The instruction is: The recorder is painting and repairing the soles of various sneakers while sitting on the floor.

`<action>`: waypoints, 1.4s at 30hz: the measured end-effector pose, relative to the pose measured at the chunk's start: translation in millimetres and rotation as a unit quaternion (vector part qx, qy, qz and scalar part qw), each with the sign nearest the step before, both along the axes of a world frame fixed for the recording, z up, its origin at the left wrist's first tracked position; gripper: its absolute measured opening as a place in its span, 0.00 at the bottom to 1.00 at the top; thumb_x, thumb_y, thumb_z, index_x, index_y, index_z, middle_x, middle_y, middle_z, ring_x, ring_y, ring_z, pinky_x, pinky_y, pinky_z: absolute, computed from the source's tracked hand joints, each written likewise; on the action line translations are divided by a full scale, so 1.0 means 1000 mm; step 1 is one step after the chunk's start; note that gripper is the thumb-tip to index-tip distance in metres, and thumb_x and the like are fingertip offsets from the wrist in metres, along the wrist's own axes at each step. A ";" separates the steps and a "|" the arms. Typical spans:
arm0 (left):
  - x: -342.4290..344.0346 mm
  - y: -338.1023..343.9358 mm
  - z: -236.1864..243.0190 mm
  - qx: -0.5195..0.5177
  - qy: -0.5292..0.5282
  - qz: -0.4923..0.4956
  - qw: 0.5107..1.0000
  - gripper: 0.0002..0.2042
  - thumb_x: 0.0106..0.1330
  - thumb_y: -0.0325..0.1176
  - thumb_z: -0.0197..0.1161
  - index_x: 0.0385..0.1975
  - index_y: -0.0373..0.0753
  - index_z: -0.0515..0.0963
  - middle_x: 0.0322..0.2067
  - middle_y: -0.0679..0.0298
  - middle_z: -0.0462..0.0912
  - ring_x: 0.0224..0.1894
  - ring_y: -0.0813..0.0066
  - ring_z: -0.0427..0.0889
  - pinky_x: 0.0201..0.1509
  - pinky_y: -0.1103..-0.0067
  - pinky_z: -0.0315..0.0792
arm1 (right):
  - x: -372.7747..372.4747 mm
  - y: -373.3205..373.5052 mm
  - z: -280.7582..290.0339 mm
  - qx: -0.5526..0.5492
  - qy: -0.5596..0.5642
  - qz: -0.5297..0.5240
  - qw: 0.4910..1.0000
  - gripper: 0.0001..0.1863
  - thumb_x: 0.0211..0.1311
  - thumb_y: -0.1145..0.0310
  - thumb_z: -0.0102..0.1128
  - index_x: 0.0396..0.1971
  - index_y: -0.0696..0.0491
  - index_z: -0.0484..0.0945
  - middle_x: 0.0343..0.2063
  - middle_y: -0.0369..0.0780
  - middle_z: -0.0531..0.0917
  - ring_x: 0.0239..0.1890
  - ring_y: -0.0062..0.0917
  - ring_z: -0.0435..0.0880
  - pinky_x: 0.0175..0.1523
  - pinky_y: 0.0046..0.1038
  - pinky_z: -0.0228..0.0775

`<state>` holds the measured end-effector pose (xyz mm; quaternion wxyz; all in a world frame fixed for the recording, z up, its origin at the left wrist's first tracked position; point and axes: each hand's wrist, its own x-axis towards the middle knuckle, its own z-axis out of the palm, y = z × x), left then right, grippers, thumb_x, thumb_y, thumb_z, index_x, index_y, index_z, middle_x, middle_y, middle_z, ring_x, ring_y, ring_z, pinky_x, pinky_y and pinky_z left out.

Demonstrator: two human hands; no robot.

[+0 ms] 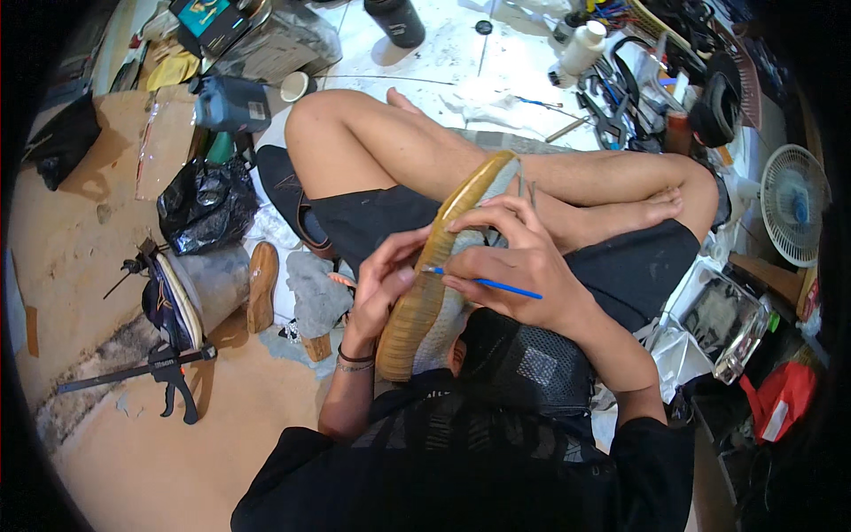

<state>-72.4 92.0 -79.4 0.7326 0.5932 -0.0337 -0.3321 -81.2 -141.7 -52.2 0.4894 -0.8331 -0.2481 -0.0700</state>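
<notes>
Bright overall, nearly washed out by glare on the white floor tiles (443, 53). Shiny along the tan sole (417, 310). Softly shadowed beside the clamp (166, 362). Dim over the black shirt (425, 492). Fairly sharp centrally; bent and fading to black at the rim.

Head-worn fisheye, left of a pair, faces steeply down over the black cloth shirt (532, 483); bare left hand (377, 297) and right hand (523, 259) near, mid-frame; white tiled floor (450, 58) farther off, at top; dark round rim.
</notes>
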 end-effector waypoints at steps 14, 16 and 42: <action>-0.013 -0.008 0.012 0.065 -0.078 0.016 0.995 0.21 0.62 0.22 0.53 0.57 0.26 0.73 0.60 0.48 0.73 0.64 0.61 0.71 0.68 0.71 0.61 | 0.001 0.007 0.013 -0.030 0.020 -0.017 0.999 0.10 0.48 0.66 0.73 0.30 0.49 0.81 0.29 0.30 0.83 0.45 0.28 0.78 0.56 0.40 0.62; -0.015 -0.010 0.015 0.070 -0.085 0.022 0.994 0.21 0.62 0.21 0.53 0.57 0.26 0.73 0.59 0.47 0.73 0.63 0.61 0.71 0.68 0.71 0.62 | 0.003 0.007 0.015 -0.040 0.018 0.000 0.999 0.10 0.48 0.66 0.73 0.31 0.49 0.81 0.29 0.30 0.83 0.44 0.27 0.78 0.56 0.40 0.62; -0.015 -0.010 -0.009 -0.047 -0.033 0.048 0.997 0.18 0.66 0.25 0.49 0.54 0.26 0.73 0.61 0.49 0.69 0.62 0.61 0.71 0.69 0.69 0.61 | 0.005 0.017 0.016 -0.041 0.024 0.091 0.995 0.09 0.56 0.65 0.65 0.36 0.47 0.77 0.45 0.36 0.77 0.41 0.26 0.72 0.48 0.34 0.62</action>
